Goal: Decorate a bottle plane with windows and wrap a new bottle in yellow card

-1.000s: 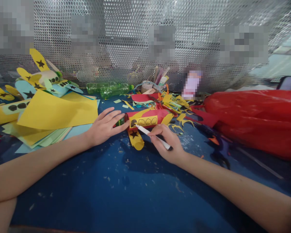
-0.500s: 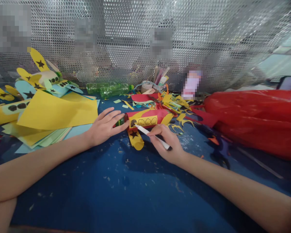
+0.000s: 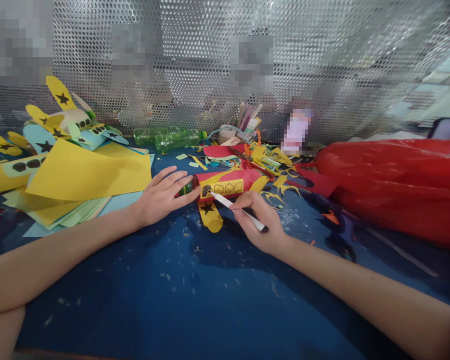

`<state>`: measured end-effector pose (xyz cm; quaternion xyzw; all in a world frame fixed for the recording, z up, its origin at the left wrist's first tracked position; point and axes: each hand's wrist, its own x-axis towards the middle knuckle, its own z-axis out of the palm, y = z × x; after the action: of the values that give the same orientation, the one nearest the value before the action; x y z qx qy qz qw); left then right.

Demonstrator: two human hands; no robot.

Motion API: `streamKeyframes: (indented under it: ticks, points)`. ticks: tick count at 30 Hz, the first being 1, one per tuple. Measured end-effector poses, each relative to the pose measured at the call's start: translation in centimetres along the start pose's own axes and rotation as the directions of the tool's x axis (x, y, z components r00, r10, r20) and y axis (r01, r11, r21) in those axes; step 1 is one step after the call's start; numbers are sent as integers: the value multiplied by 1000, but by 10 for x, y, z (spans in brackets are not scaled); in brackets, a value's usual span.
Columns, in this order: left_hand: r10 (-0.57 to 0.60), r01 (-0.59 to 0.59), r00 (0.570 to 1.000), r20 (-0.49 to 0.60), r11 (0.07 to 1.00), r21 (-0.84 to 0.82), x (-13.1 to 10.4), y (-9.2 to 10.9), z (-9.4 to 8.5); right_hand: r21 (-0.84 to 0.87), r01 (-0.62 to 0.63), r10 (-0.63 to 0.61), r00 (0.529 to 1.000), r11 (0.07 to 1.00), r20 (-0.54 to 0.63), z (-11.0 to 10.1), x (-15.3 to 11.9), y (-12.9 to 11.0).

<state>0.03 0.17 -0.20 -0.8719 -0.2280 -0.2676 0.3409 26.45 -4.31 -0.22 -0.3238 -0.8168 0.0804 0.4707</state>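
Left hand (image 3: 168,194): because the red-wrapped bottle (image 3: 225,181) could roll, I judge, my spread fingers (image 3: 176,185) brace its bare green end (image 3: 187,188).
Right hand (image 3: 258,220): clamped on the marker (image 3: 224,201), probably for a steady tip at the dark nine-o'clock oval (image 3: 206,190).
Bottle: on the worktop (image 3: 165,305), toward twelve o'clock from me; long axis nearly nine to three, green end at nine.

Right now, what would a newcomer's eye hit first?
Likely the big red plastic at far right. Then the red toy plane at center, left hand by its left end, right hand holding a white marker to it. At left, a yellow sheet tops a paper pile.
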Motion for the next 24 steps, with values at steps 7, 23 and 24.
streamKeyframes:
  ticks: [7,23,24]
  points:
    - [3,-3,1000,-2,1000,6,1,0,-1,-9,36,-36,999,999,13,0,0,1]
    - [29,-29,1000,-5,995,92,3,1,-3,-31,12,-13,999,999,-45,0,-1,0]
    - [30,-29,1000,-7,995,95,3,1,-3,-26,21,-22,999,999,-36,0,-1,1]
